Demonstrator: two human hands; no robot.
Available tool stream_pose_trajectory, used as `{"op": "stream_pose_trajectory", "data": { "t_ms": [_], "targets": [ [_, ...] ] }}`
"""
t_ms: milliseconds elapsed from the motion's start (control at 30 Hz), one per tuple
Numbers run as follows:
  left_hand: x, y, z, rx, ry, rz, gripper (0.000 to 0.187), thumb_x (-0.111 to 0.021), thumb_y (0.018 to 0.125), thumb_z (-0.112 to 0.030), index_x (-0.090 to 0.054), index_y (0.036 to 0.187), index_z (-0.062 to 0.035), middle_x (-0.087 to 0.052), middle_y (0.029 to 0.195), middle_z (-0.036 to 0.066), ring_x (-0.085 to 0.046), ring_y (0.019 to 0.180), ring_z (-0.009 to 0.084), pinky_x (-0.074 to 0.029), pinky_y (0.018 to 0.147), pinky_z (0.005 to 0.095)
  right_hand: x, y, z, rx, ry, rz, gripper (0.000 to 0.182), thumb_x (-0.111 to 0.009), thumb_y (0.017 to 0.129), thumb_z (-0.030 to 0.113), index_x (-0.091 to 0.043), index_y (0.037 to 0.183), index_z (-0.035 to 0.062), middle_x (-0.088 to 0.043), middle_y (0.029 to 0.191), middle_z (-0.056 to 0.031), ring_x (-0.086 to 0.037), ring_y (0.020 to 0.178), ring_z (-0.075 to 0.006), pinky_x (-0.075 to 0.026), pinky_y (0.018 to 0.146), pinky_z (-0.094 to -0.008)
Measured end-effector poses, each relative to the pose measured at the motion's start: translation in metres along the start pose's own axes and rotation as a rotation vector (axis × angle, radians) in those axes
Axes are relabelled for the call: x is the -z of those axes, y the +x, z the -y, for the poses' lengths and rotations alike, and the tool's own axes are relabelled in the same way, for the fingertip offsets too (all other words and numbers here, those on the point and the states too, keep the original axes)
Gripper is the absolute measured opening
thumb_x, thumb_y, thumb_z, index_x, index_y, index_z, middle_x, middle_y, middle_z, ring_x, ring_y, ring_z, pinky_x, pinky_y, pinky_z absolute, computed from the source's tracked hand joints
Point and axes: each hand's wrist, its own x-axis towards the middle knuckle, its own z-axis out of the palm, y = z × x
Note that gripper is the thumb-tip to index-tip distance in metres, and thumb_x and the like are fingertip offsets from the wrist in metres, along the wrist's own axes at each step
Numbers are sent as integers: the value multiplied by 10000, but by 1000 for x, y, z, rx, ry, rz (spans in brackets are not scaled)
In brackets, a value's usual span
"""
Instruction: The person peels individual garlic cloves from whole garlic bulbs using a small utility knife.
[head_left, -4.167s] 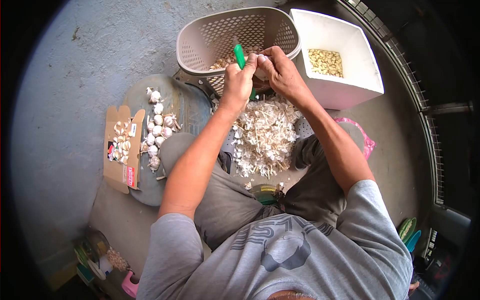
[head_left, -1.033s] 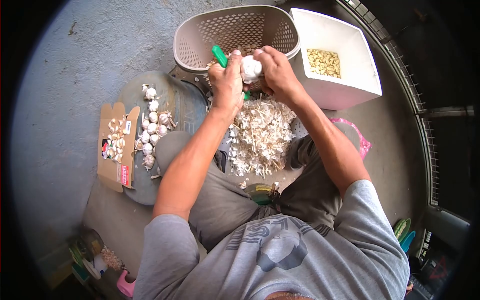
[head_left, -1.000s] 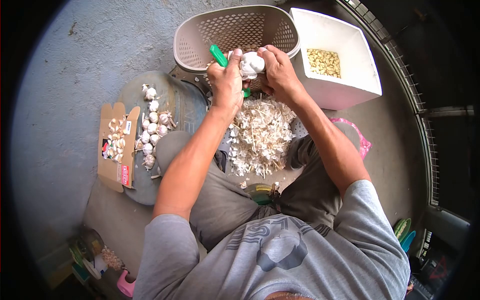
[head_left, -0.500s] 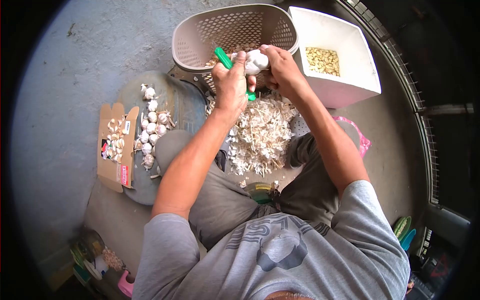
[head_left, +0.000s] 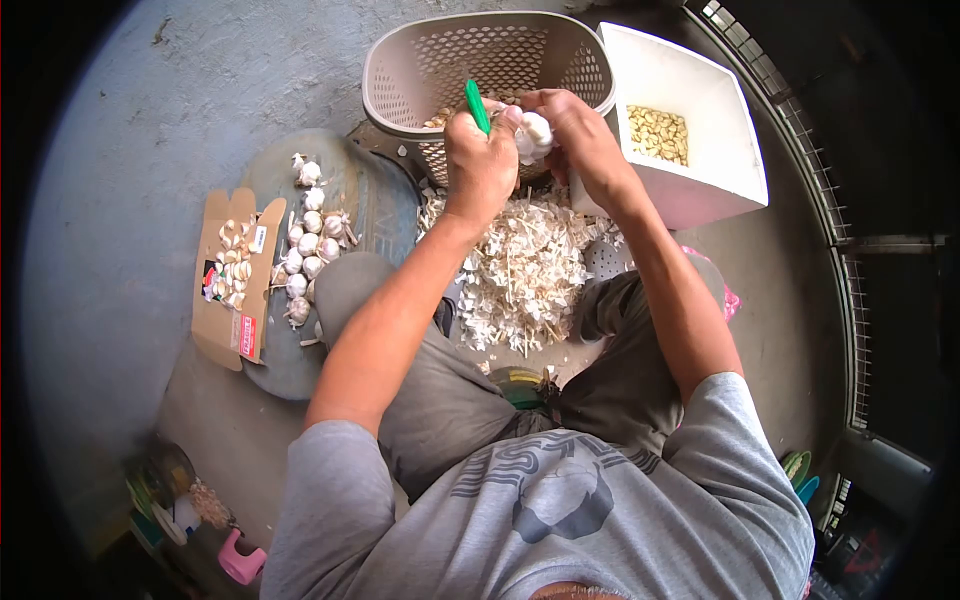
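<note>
A white garlic bulb (head_left: 533, 136) is between my two hands, above the near rim of the brown perforated basket (head_left: 385, 118). My left hand (head_left: 482, 165) is closed round a green-handled tool (head_left: 477, 105), its thumb against the bulb's left side. The tool's blade does not show. My right hand (head_left: 578, 140) curls round the bulb from the right, its fingertips partly hidden. Below the hands lies a heap of garlic skins (head_left: 525, 270).
A white foam box (head_left: 720, 115) with peeled cloves stands right of the basket. At left, whole garlic bulbs (head_left: 308, 243) lie on a round bluish surface (head_left: 375, 200) beside a cardboard tray (head_left: 212, 325) of cloves. A pink object (head_left: 240, 562) sits lower left.
The bulb has turned and shifted slightly right and down in my hands. The green handle now points more upright. The surroundings have shifted a little in view.
</note>
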Motion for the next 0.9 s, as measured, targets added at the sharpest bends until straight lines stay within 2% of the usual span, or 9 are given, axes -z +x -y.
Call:
{"op": "stream_pose_trajectory", "data": {
  "t_ms": [67, 100, 400, 500, 533, 633, 667, 767, 900],
  "targets": [
    [0, -1, 0, 177, -174, 14, 213, -665, 987, -162, -529, 1010, -1, -603, 713, 70, -485, 429, 99, -410, 347, 264, 2, -3, -6, 26, -211, 80, 379, -602, 1031, 368, -620, 1125, 2, -609, 776, -47, -552, 575, -114, -385, 430, -285],
    [0, -3, -6, 267, -257, 24, 209, -663, 991, -165, -527, 1019, -9, -606, 726, 68, -477, 435, 93, -418, 353, 260, 6, -7, -1, -181, 2, 143, 416, -559, 1047, 411, -613, 1139, 9, -589, 758, -37, -549, 582, -95, -385, 426, -259],
    [4, 2, -17, 272, -467, 140, 261, -702, 975, -217, -591, 1010, 17, -633, 783, 84, -555, 509, 108, -461, 384, 253, -3, -1, -15, -373, 585, 189, 722, -295, 1038, 673, -577, 1242, 40, -596, 740, -16, -517, 569, -106, -329, 437, -246],
    [7, 2, -26, 212, -37, 251, 323, -739, 952, -254, -627, 1057, 31, -649, 802, 97, -566, 523, 101, -478, 414, 247, 2, 1, 0, -344, 373, 139, 722, -306, 1041, 667, -596, 1250, 39, -558, 718, 5, -447, 548, -95, -319, 450, -242],
    [6, 0, -22, 39, 64, 282, 345, -767, 929, -262, -655, 1078, 27, -665, 821, 90, -589, 554, 89, -475, 431, 237, -3, -1, 6, -382, 375, -2, 697, -336, 1047, 646, -610, 1240, 35, -518, 700, 21, -393, 541, -81, -306, 446, -240],
    [0, 6, -1, -608, 337, 129, 281, -749, 921, -190, -678, 1017, 64, -688, 792, 85, -619, 591, 191, -516, 572, 321, 1, 0, -4, -324, 330, 29, 651, -373, 1049, 626, -616, 1231, 49, -505, 696, 26, -381, 531, -70, -297, 441, -232],
    [-3, 1, 4, -465, 267, 130, 228, -728, 914, -130, -668, 985, 78, -702, 799, 117, -653, 660, 236, -539, 637, 354, 3, -1, -7, -262, 327, 96, 593, -394, 1050, 611, -607, 1170, 71, -506, 692, 16, -397, 518, -71, -308, 435, -226],
    [-2, -8, -12, -56, 116, 186, 133, -676, 965, -116, -661, 968, 16, -639, 727, 44, -580, 506, 82, -440, 410, 238, 3, -6, -9, -296, 332, 118, 527, -401, 1059, 585, -577, 1104, 90, -520, 689, -2, -439, 510, -81, -334, 424, -232],
    [1, -6, -7, -66, 137, 273, 114, -654, 968, -86, -640, 948, 24, -624, 699, 46, -557, 478, 83, -440, 399, 242, -1, -4, 2, -378, 416, -19, 477, -419, 1063, 549, -554, 1078, 93, -584, 753, -35, -511, 527, -121, -377, 426, -266]
  ]
}}
